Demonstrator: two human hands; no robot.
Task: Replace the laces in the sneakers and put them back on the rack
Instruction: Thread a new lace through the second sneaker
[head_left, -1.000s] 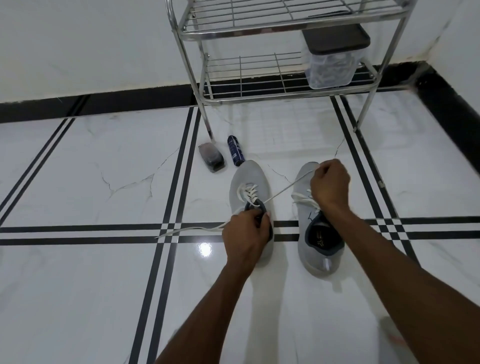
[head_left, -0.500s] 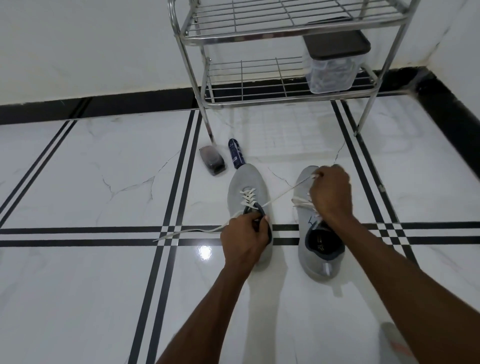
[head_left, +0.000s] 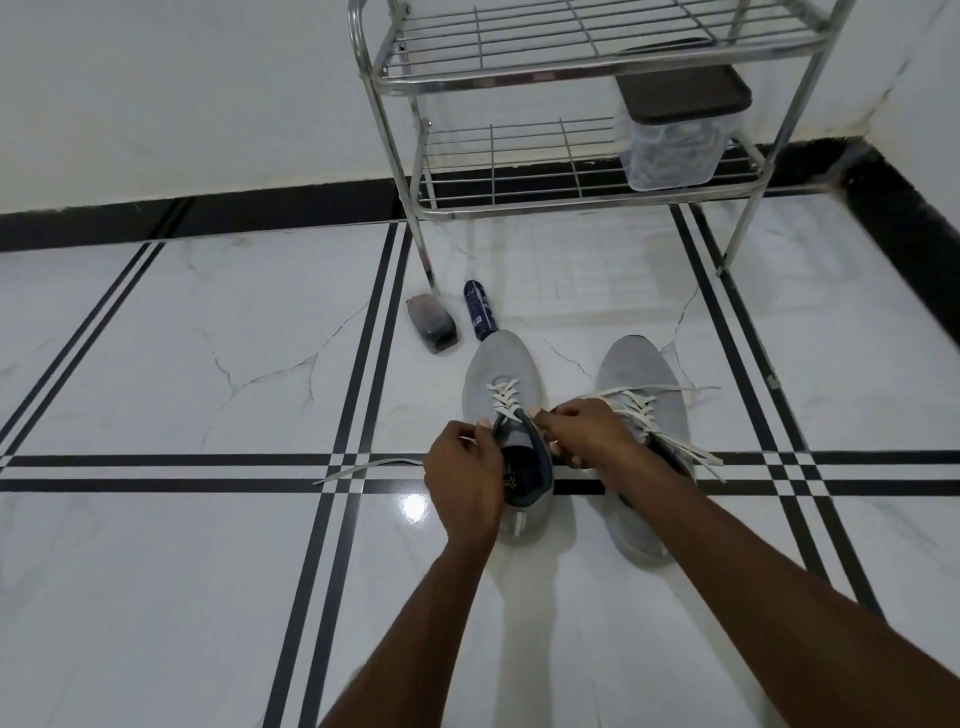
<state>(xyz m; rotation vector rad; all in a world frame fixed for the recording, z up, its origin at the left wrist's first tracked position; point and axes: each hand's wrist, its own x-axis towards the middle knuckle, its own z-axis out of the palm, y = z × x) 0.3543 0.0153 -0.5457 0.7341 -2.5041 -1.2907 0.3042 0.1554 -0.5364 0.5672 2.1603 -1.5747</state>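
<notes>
Left hand (head_left: 464, 480) and right hand (head_left: 584, 434) both pinch the white lace (head_left: 505, 397) at the left sneaker (head_left: 501, 374) on the floor (head_left: 208, 571)

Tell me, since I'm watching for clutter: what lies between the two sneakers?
Head view: only bare white floor between the left sneaker and right sneaker.

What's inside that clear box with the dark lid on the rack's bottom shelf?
The clear box holds a tangled, pale jumble showing through its walls, too blurred to identify. Its dark lid covers the top, hiding the contents from above.
</notes>
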